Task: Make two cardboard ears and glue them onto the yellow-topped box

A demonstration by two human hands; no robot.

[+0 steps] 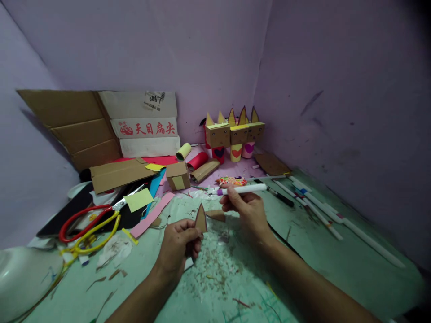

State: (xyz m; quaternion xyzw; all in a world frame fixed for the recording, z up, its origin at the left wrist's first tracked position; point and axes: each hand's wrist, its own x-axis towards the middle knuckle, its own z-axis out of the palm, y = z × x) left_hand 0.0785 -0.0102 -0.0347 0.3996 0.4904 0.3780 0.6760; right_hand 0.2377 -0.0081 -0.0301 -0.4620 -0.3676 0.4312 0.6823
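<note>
My left hand [182, 244] pinches a small pointed cardboard piece [201, 218] by its lower end, with the tip upward and a dark line along its edges. In my right hand [247, 213] is a white marker [251, 189] with a purple end, held almost level, that end pointing left. The marker is above and to the right of the pointed piece, not touching it. Another cut cardboard piece [215, 215] lies on the green tabletop [249, 287] between my hands.
Large red and yellow scissors [116, 206] lie at the left near a white bowl [25, 278]. Behind are a small cardboard box [178, 176], paper rolls [198, 160] and box-headed figures [218, 134]. Several markers [323, 206] lie at the right.
</note>
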